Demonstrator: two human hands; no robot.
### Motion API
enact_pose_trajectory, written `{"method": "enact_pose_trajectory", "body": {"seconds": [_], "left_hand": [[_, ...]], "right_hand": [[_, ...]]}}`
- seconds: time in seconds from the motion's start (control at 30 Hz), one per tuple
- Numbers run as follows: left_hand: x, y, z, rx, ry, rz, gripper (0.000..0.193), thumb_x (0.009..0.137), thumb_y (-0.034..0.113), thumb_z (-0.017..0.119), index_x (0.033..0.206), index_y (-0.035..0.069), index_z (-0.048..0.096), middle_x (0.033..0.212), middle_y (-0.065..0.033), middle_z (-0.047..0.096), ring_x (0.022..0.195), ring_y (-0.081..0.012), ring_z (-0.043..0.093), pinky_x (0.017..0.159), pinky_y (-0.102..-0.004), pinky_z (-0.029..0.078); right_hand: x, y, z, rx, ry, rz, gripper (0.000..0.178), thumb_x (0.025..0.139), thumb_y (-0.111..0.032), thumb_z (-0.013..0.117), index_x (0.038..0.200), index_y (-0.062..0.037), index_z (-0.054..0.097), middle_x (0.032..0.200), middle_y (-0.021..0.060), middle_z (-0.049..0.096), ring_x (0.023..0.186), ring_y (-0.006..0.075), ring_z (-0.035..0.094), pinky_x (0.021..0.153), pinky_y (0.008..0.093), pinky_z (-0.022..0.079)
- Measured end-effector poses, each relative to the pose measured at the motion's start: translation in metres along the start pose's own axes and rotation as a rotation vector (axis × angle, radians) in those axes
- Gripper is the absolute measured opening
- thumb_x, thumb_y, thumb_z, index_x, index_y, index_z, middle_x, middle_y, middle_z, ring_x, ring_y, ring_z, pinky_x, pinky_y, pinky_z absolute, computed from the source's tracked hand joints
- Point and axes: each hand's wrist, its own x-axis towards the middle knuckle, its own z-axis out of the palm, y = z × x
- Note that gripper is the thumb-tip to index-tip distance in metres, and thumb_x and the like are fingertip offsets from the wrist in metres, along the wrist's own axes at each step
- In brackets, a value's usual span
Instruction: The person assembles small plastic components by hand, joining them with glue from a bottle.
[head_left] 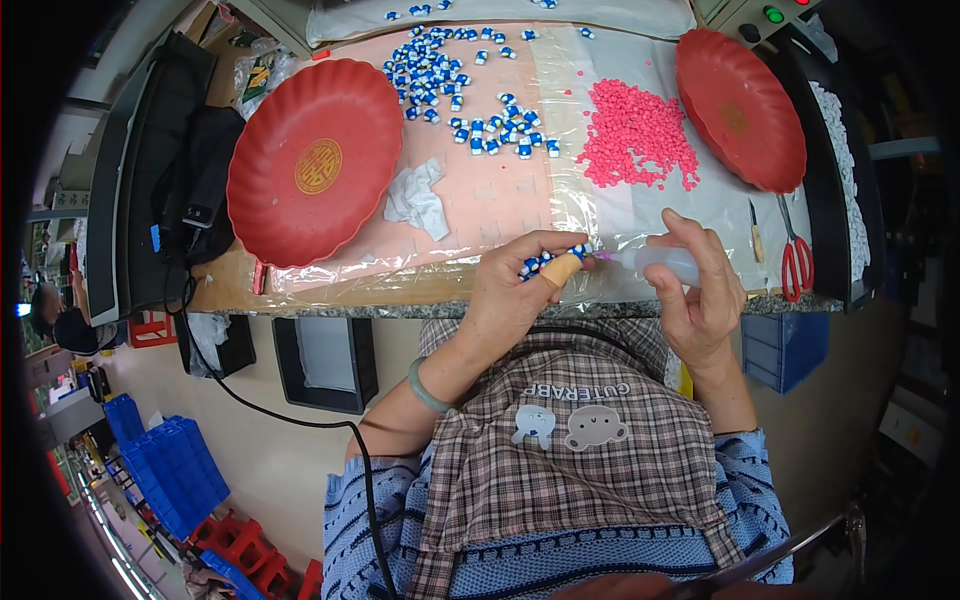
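Observation:
My left hand (518, 285) pinches several small blue-and-white parts (545, 262) in a row at the table's near edge; one fingertip wears a tan bandage. Facing it, my right hand (697, 290) grips a small translucent squeeze bottle (662, 262) whose pink tip almost touches the end of the held parts. Farther back, a loose scatter of blue-and-white parts (450, 85) lies on the pink mat, with a heap of small pink pieces (635, 135) to its right on clear plastic film.
A big red scalloped tray (312, 165) sits left, another red tray (740, 105) at the back right. Crumpled white tissue (418, 197) lies mid-table. Red-handled scissors (796, 255) and a small knife (756, 235) lie right. A black tray of white pieces (845, 170) borders the right edge.

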Motion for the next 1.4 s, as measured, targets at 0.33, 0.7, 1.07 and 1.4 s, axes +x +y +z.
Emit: {"method": "enact_pose_trajectory", "body": {"seconds": [0.33,0.7,1.07,1.4], "left_hand": [[0.003,-0.002,-0.003,-0.102,0.000,-0.063,0.024,0.094,0.005,0.060,0.118,0.003,0.065,0.095,-0.0091,0.071,0.060,-0.0016,0.048,0.051,-0.0147,0.038],[0.005,-0.007,-0.005,-0.118,0.020,-0.092,0.024,0.094,0.005,0.059,0.117,0.003,0.065,0.096,-0.0114,0.071,0.059,-0.0014,0.046,0.050,-0.0148,0.037],[0.006,-0.008,-0.005,-0.130,0.009,-0.082,0.025,0.093,0.005,0.059,0.118,0.002,0.065,0.097,-0.0119,0.071,0.058,-0.0014,0.046,0.049,-0.0144,0.037],[0.006,-0.006,-0.006,-0.109,-0.012,-0.095,0.026,0.094,0.005,0.058,0.118,0.003,0.065,0.097,-0.0093,0.072,0.058,-0.0007,0.047,0.050,-0.0143,0.038]], "right_hand": [[-0.008,0.009,-0.005,0.220,0.058,0.280,0.039,0.089,-0.010,0.068,0.123,0.0023,0.055,0.094,0.0140,0.065,0.071,0.0155,0.061,0.059,0.0248,0.049],[-0.009,0.066,-0.006,0.747,0.142,0.800,0.026,0.083,0.002,0.068,0.105,-0.0025,0.054,0.086,0.0038,0.058,0.071,0.0116,0.059,0.060,0.0248,0.048],[0.000,0.096,0.004,-0.191,0.001,0.408,0.012,0.081,-0.002,0.070,0.091,0.0016,0.063,0.081,0.0093,0.058,0.071,0.0210,0.059,0.065,0.0301,0.045],[0.008,0.098,0.001,-0.217,-0.134,0.334,0.015,0.078,-0.001,0.069,0.093,0.0030,0.066,0.085,0.0127,0.061,0.077,0.0277,0.063,0.071,0.0343,0.048]]}}
